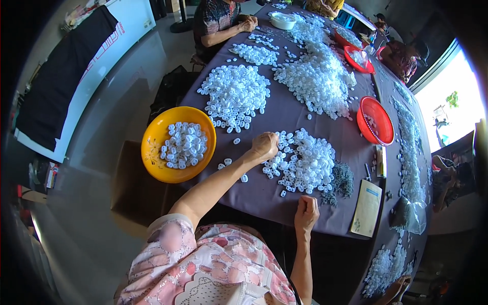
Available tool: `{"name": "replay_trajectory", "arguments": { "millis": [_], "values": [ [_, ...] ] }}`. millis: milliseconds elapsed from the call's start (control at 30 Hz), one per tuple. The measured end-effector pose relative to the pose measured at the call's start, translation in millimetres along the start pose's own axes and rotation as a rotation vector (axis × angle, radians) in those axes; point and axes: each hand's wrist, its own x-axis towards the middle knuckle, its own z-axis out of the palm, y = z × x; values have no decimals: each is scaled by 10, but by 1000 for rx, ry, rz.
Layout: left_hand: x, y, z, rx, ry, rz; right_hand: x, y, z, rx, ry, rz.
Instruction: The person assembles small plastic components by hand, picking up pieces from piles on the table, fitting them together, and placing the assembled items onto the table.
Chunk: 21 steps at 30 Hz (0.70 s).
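My left hand (265,146) is closed, its curled fingers at the left edge of a pile of small white oval plastic pieces with two holes (310,161). Whatever it grips is hidden. At the table's near edge, just below that pile, my right hand (306,213) is closed with thumb and fingers together; I cannot make out anything in it. A small heap of grey-green bits (343,179) touches the pile's right side. To the left, a yellow bowl (152,129) holds more white pieces. A few loose ones (244,178) lie between bowl and pile.
Larger heaps of white pieces (236,94) spread along the dark tablecloth (284,206). Red baskets (375,119) stand on the right, near a tan booklet (366,208) and a clear bag (409,216). Another person's hands (248,23) are at the far left; more people sit around the table.
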Motion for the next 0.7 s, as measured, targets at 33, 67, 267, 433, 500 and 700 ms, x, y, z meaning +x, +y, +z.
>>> {"name": "replay_trajectory", "arguments": {
  "millis": [33, 67, 267, 433, 500, 700],
  "values": [
    [-58, 48, -63, -46, 80, 12, -14, 8, 4, -9, 5, -5],
    [-115, 85, -106, -92, 158, 22, -30, 18, 4, -18, 9, -9],
    [-761, 217, -284, -1099, -215, -399, -9, 56, 36, 40, 5, 9],
    [-1183, 357, -280, -1248, -274, -447, -35, -241, 142, 678, -66, 365],
    [-1258, 360, -213, -1289, -238, -447, -30, -429, 175, 771, -122, 449],
    [-1413, 449, -100, -1265, -222, -458, -31, -691, 298, 893, -132, 525]
  ]
}}
